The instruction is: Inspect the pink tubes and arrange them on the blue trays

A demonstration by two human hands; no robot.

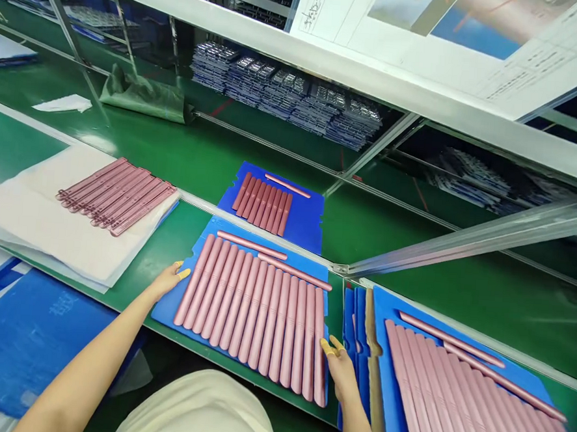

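On a blue foam tray (165,316) lie several pink metal tubes (251,311) side by side, with a pair of thinner pink rods (252,245) across their far ends. My left hand (167,280), its fingertips in yellow finger cots, rests open at the tray's left edge, just beside the first tube. My right hand (340,369) is at the right end of the row. Its yellow-capped fingers touch the last tube (319,348) from the side, without visibly gripping it.
Another blue tray (384,326) with pink tubes lies to the right, and a third (309,204) sits farther along the green conveyor belt (459,304). Pink flat bars (116,196) lie on white foam sheets (38,227) at left. A metal rail runs along the belt.
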